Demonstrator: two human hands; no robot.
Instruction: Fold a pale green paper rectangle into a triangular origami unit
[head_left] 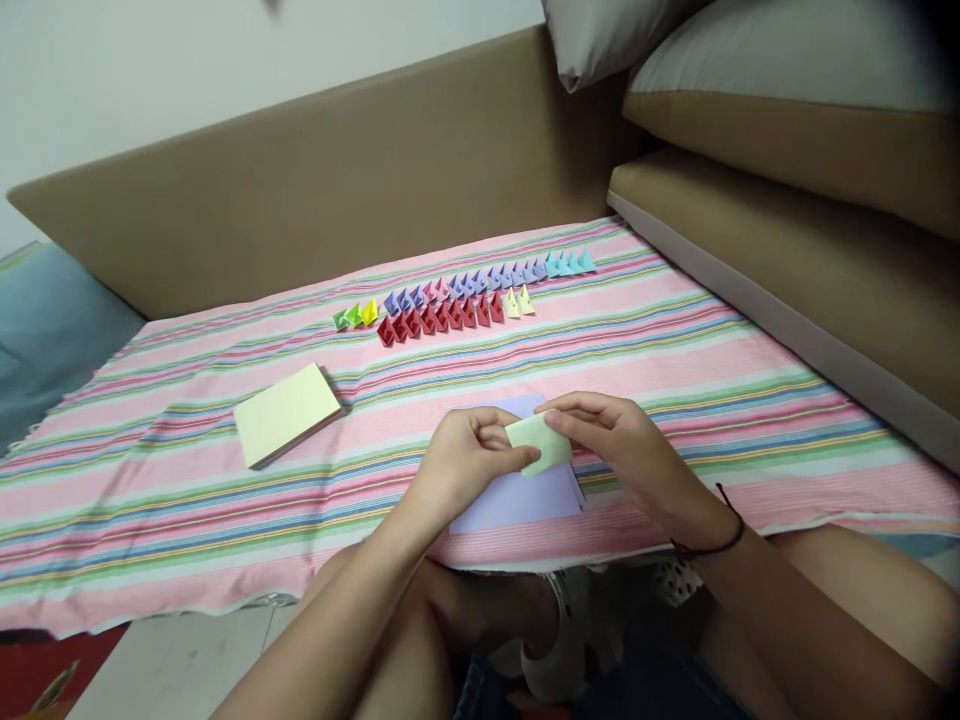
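A small piece of pale green paper (550, 455), seemingly folded, is held up between both hands. My left hand (469, 455) pinches its left side, thumb across the front. At the upper right edge, the fingertips of my right hand (611, 430) close on the same paper. Below the hands lie lilac sheets (510, 507) flat on the striped cloth, partly covered by my left hand. Farther back stand two rows of small folded paper pieces, among them red ones (442, 318), purple ones (499, 278) and light blue ones (570, 263).
A stack of pale yellow paper (289, 412) lies to the left on the striped cloth (225, 510). Behind the cloth rises a brown backrest (360, 180). Large brown and grey cushions (787, 150) are piled on the right. My knees are under the front edge.
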